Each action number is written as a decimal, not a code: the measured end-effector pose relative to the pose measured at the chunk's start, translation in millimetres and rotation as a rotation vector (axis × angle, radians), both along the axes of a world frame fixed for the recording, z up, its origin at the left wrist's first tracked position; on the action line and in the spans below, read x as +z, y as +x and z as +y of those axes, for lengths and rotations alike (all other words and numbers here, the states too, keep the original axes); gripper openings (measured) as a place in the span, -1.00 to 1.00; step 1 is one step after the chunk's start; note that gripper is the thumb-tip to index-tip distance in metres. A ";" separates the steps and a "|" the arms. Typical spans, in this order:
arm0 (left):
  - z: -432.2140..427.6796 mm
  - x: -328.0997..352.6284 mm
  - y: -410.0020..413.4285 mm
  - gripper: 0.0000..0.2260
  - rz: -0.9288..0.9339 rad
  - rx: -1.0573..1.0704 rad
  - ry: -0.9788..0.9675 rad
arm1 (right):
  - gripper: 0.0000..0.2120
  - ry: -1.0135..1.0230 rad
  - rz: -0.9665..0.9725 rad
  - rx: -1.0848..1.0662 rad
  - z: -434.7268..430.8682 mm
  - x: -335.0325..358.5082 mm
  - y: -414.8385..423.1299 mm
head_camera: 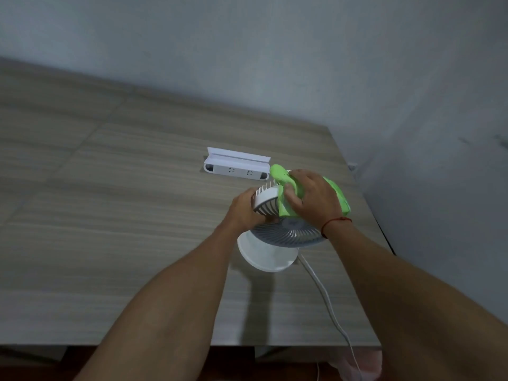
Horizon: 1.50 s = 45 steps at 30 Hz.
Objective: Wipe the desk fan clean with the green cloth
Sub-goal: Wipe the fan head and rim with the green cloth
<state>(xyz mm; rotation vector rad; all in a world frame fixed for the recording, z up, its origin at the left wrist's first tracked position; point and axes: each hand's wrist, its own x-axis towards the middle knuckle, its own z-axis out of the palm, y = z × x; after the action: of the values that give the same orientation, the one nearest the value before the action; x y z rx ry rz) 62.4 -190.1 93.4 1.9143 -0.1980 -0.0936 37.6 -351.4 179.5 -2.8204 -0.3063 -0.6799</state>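
Spanning the view, a wooden desk (pixel 110 188) carries the white desk fan (pixel 277 235) near its right edge. Left hand (pixel 244 209) grips the fan's rim; right hand (pixel 313 199) presses the green cloth (pixel 288 193) against its head, fingers curled.

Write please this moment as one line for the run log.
left hand: grips white plastic desk fan head | right hand: presses green cloth on fan top | power strip: behind fan
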 end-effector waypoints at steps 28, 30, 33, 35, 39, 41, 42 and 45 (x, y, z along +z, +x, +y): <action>3.7 -41.2 -7.2 -0.39 0.092 0.023 -0.108 | -0.64 -0.294 -0.049 -0.037 16.7 -15.8 10.7; 5.0 -38.8 -7.9 -0.46 0.095 0.012 -0.119 | -0.65 -0.372 -0.017 -0.044 27.0 -16.1 13.3; 5.0 -32.6 -6.5 -0.49 0.108 0.000 -0.102 | -0.61 -0.493 0.048 -0.023 44.6 -21.4 14.4; 3.8 -34.5 -5.3 -0.53 0.101 0.008 -0.072 | -0.56 -0.559 0.070 -0.006 52.5 -26.4 14.3; 1.7 -40.4 -4.4 -0.49 0.125 0.026 -0.108 | -0.51 -0.567 0.112 0.106 49.8 -21.4 19.3; -0.3 -38.7 -4.5 -0.46 0.127 0.029 -0.116 | -0.48 -0.518 0.099 0.124 37.2 -13.9 21.2; -1.3 -37.1 -4.5 -0.45 0.134 0.030 -0.120 | -0.48 -0.497 0.071 0.106 29.1 -11.1 21.0; -2.6 -32.9 -3.1 -0.42 0.124 0.008 -0.098 | -0.53 -0.469 0.026 0.016 14.7 -8.2 17.5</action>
<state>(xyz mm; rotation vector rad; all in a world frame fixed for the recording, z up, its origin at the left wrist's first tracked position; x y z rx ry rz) 59.3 -192.6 60.5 1.8050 -0.1087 -0.1934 55.1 -336.6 171.3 -3.2579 -0.5467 -0.6353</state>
